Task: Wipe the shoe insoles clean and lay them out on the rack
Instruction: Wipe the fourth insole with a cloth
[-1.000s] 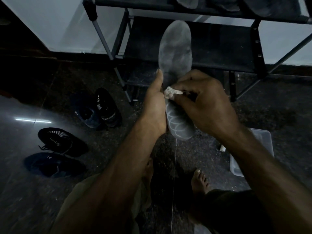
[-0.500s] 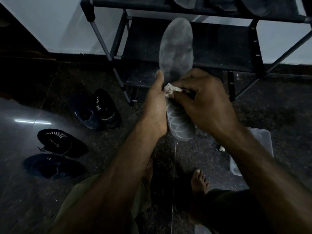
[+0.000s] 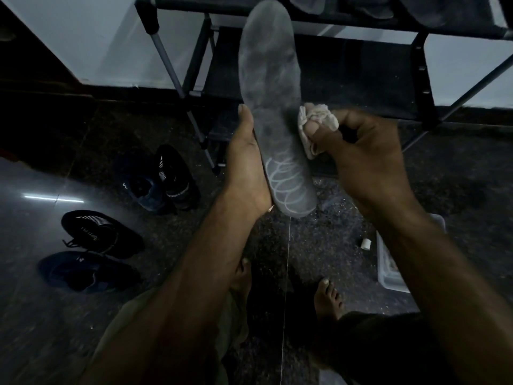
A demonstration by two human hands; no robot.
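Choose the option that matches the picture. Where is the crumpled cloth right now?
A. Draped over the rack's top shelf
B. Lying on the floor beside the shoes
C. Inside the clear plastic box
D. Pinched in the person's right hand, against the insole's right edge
D: the right hand pinches the pale crumpled cloth between thumb and fingers at the right edge of the grey insole, which the left hand holds upright.

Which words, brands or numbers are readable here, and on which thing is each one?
"SPORT SPORT", partly legible: on the band of the black shoe by the rack.
White lettering on the black shoe further left: too blurred to read.
Small white marks on both blue shoes: unreadable.
Insole: pattern only, no text.
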